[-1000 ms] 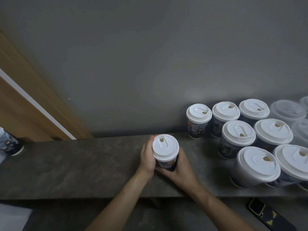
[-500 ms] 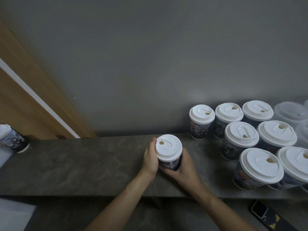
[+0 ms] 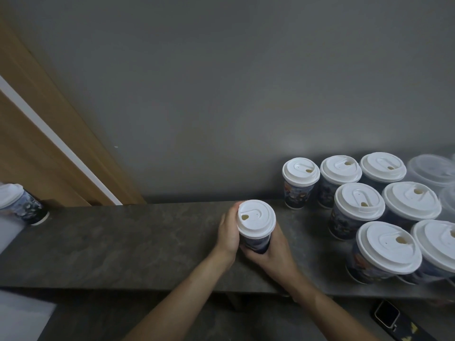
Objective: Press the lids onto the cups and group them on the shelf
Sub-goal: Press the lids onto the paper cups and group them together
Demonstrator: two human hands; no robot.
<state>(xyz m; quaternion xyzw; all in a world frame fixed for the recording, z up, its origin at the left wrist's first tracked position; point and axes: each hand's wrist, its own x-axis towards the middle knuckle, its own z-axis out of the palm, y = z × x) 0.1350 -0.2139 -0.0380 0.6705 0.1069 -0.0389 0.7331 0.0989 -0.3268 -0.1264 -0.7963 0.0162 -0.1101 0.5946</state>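
A: What's changed in the last second?

B: Very little. Both hands still clasp the same cup (image 3: 256,243) and it has barely shifted along the shelf (image 3: 123,242). But the sip hole (image 3: 244,217) has swung round. It sat at the far edge of the lid (image 3: 257,221), and now it points left.

A: Start close in. What's nearest?

B: A phone (image 3: 386,316) lies low on the right, below the shelf's front edge. Two bare forearms rise from the bottom and converge on the cup.

A: And the cup against the hands?

B: It's right between them. The left hand (image 3: 227,232) wraps the cup's left side, its fingers curled up toward the lid's rim. The right hand (image 3: 273,252) cups the near right side lower down, its fingers curled under the dark printed wall. The white lid sits on top, clear of both hands.

A: Is it standing on the shelf?

B: I can't tell, because the hands hide its base.

A: Farther back?

B: The lidded cups (image 3: 359,205) stand packed together to the right, well apart from the held one. Some clear lids (image 3: 429,169) blur at the far right. One lone cup (image 3: 22,205) sits at the far left end, and a grey wall (image 3: 221,94) rises behind it all.
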